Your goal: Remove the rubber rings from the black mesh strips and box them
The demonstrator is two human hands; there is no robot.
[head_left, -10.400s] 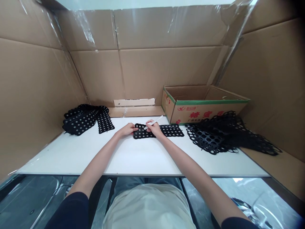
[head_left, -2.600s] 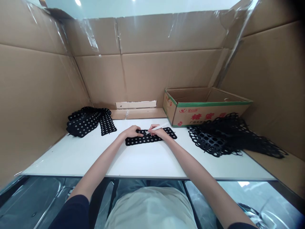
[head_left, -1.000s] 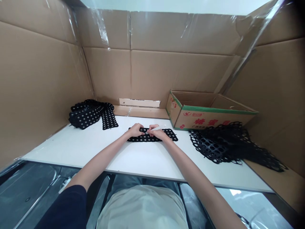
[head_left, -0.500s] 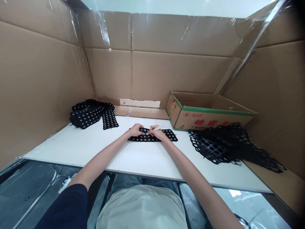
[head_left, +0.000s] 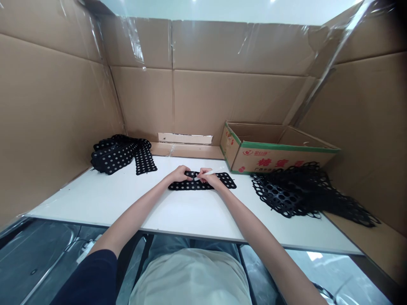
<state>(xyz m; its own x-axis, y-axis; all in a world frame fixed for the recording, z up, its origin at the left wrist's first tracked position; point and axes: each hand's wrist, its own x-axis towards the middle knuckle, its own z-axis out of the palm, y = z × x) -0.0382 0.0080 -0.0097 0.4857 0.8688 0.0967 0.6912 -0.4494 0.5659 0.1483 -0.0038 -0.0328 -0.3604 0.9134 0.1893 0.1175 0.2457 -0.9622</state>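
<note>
Working from the remote feed, I took the open-topped brown cardboard carton with green edging (head_left: pixel 288 148) as my landmark. The flat black strip with rows of pale dots (head_left: pixel 193 185) lay on the white counter (head_left: pixel 190 212), in front of the carton and off to its left, its long axis running sideways, roughly along the counter's near edge. Neither hand was nearer to it, as both were on it. The left hand (head_left: pixel 179 174), farther from the carton, had thumb and fingers against the strip; I could not tell whether that grip was pinching or only pressing. The right hand (head_left: pixel 209 177), on the carton side, had its grip together round a slim white pen-like tool (head_left: pixel 215 171), slanting down to the strip, away from the carton. The carton showed me its upper inner walls but not its floor, so I could not say what it held. A heap of black large-holed mesh (head_left: pixel 282 192) lay before the carton, stretching past its right; a black dotted bundle (head_left: pixel 112 157) sat well to its left.
</note>
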